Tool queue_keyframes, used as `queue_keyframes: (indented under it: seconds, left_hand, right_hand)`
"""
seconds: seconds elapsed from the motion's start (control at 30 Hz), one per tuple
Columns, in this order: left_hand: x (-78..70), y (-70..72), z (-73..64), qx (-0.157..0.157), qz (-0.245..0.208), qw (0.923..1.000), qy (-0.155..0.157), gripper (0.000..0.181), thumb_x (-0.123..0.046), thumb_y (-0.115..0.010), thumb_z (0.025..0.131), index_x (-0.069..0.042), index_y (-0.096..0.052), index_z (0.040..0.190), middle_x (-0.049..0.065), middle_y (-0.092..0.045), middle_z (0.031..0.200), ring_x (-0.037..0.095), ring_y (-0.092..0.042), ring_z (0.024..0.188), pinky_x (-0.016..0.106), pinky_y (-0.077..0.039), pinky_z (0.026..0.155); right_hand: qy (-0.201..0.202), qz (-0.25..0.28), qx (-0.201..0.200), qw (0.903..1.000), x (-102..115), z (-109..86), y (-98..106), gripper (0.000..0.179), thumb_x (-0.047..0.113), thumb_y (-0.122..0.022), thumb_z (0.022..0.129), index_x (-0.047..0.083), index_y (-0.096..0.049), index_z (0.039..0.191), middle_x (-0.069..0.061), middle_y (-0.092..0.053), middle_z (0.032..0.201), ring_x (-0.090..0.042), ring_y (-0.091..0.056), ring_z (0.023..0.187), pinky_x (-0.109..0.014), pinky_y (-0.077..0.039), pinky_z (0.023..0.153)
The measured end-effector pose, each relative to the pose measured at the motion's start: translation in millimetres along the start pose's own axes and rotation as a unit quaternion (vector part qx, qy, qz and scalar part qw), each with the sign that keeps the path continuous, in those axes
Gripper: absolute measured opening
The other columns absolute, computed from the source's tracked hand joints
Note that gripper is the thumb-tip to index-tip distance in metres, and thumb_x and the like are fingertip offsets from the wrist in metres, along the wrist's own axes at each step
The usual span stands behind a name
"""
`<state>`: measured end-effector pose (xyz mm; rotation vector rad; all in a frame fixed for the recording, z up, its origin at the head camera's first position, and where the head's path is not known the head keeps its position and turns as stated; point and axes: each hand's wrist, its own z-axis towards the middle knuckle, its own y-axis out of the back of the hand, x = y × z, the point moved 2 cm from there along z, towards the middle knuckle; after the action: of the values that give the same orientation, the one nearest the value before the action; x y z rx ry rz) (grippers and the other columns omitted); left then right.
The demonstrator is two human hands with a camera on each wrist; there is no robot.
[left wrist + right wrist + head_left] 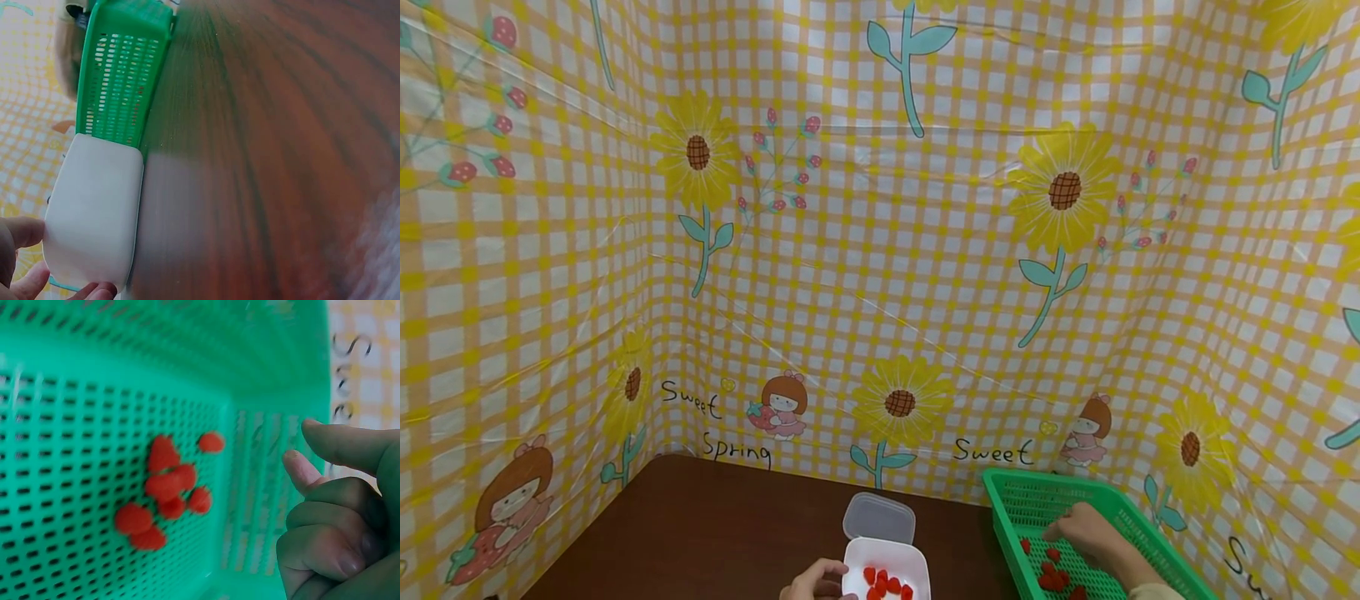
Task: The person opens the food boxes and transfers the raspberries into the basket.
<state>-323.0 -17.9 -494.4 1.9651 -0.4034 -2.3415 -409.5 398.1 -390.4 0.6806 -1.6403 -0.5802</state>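
Observation:
My left hand [816,581] holds a small white plastic box [897,557] by its left side on the brown table. In the left wrist view, thumb and fingers are bent about the end of the box [94,206]. Several small red strawberry-like fruits [882,577] lie inside it. My right hand [1092,535] is over the green basket [1037,500], above several more red fruits [164,484]. In the right wrist view, thumb and index finger of that hand [340,519] stretch out apart, the other fingers fold in, and nothing shows between them.
The box's translucent lid [880,518] lies folded back behind it on the dark brown table [737,533]. High perforated walls surround the basket's inside. A checked, flower-printed cloth [865,275] hangs behind the table and at both sides.

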Motion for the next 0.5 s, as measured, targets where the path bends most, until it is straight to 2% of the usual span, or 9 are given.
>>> queue_keyframes:
  seconds: [0.03, 0.13, 0.17, 0.23, 0.3, 0.37, 0.4, 0.43, 0.5]
  left_hand:
    - [-0.3, 0.0, 0.3, 0.001, -0.001, 1.0, 0.004, 0.046, -0.035, -0.077, 0.073, -0.006, -0.06, 0.103, 0.012, -0.068, 0.087, 0.027, -0.067, 0.076, 0.046, -0.054, 0.068]
    - [-1.3, 0.2, 0.3, 0.006, -0.007, 0.9999, 0.012, 0.047, -0.037, -0.077, 0.072, -0.006, -0.059, 0.103, 0.012, -0.068, 0.089, 0.028, -0.067, 0.077, 0.046, -0.054, 0.068]
    - [-1.6, 0.4, 0.2, 0.006, -0.007, 0.9999, 0.012, 0.047, -0.037, -0.077, 0.073, -0.006, -0.059, 0.103, 0.012, -0.068, 0.089, 0.029, -0.067, 0.077, 0.046, -0.054, 0.068]
    - [-2.0, 0.5, 0.1, 0.004, -0.008, 0.9999, 0.01, 0.047, -0.036, -0.077, 0.072, -0.006, -0.059, 0.103, 0.012, -0.068, 0.088, 0.029, -0.067, 0.077, 0.046, -0.054, 0.068]
    - [-2.2, 0.8, 0.1, 0.002, -0.008, 1.0, 0.006, 0.046, -0.034, -0.077, 0.073, -0.005, -0.059, 0.103, 0.012, -0.068, 0.088, 0.029, -0.067, 0.076, 0.046, -0.054, 0.067]
    - [-2.1, 0.9, 0.3, 0.002, -0.007, 1.0, 0.005, 0.045, -0.034, -0.077, 0.073, -0.005, -0.059, 0.103, 0.012, -0.068, 0.087, 0.029, -0.067, 0.076, 0.045, -0.054, 0.067]
    - [-2.2, 0.9, 0.3, 0.003, -0.008, 1.0, 0.004, 0.045, -0.034, -0.077, 0.074, -0.005, -0.059, 0.103, 0.012, -0.068, 0.088, 0.03, -0.067, 0.076, 0.045, -0.054, 0.067]
    - [-2.2, 0.9, 0.3, 0.004, -0.009, 0.9999, 0.004, 0.045, -0.034, -0.077, 0.074, -0.005, -0.059, 0.104, 0.012, -0.068, 0.088, 0.03, -0.067, 0.077, 0.046, -0.054, 0.067]
    - [-2.1, 0.9, 0.2, 0.005, -0.011, 0.9999, 0.004, 0.045, -0.034, -0.077, 0.074, -0.004, -0.059, 0.104, 0.012, -0.068, 0.089, 0.03, -0.067, 0.077, 0.046, -0.054, 0.068]
  right_hand:
    - [0.008, 0.0, 0.004, 1.0, 5, -0.2, -1, 0.047, 0.013, -0.066, 0.076, 0.02, -0.026, 0.052, 0.01, -0.015, 0.045, -0.005, -0.008, 0.042, -0.021, -0.021, 0.04]
    - [0.027, -0.01, 0.009, 0.9996, 20, -2.4, -3, 0.027, 0.015, -0.065, 0.079, 0.014, -0.053, 0.056, 0.01, -0.018, 0.044, -0.005, -0.008, 0.042, -0.021, -0.02, 0.04]
    - [0.032, -0.013, 0.013, 0.9993, 26, -3.8, -4, 0.023, 0.016, -0.065, 0.08, 0.012, -0.056, 0.059, 0.009, -0.024, 0.043, -0.005, -0.009, 0.042, -0.022, -0.02, 0.04]
    - [0.05, -0.019, 0.02, 0.9984, 37, -8.2, -5, 0.019, 0.017, -0.063, 0.082, 0.006, -0.063, 0.066, 0.007, -0.043, 0.048, -0.006, -0.01, 0.041, -0.022, -0.022, 0.039]
    - [0.065, -0.019, 0.022, 0.9975, 49, -13.3, -7, 0.017, 0.017, -0.063, 0.083, 0.003, -0.068, 0.075, 0.0, -0.062, 0.064, -0.006, -0.011, 0.04, -0.022, -0.023, 0.039]
    - [0.083, -0.018, 0.031, 0.9959, 60, -17.1, -10, 0.019, 0.017, -0.062, 0.083, -0.001, -0.068, 0.079, -0.009, -0.07, 0.081, -0.006, -0.011, 0.039, -0.022, -0.023, 0.039]
    - [0.092, -0.017, 0.035, 0.995, 65, -18.8, -11, 0.02, 0.016, -0.062, 0.083, -0.002, -0.07, 0.086, -0.01, -0.07, 0.084, -0.006, -0.011, 0.039, -0.022, -0.023, 0.039]
    - [0.095, -0.015, 0.038, 0.9946, 70, -19.9, -13, 0.021, 0.016, -0.063, 0.083, 0.0, -0.071, 0.093, -0.008, -0.07, 0.077, -0.006, -0.011, 0.04, -0.022, -0.022, 0.039]
    - [0.101, -0.011, 0.048, 0.9937, 79, -20.6, -18, 0.021, 0.017, -0.063, 0.083, 0.001, -0.071, 0.095, -0.003, -0.067, 0.066, -0.006, -0.01, 0.04, -0.022, -0.021, 0.039]
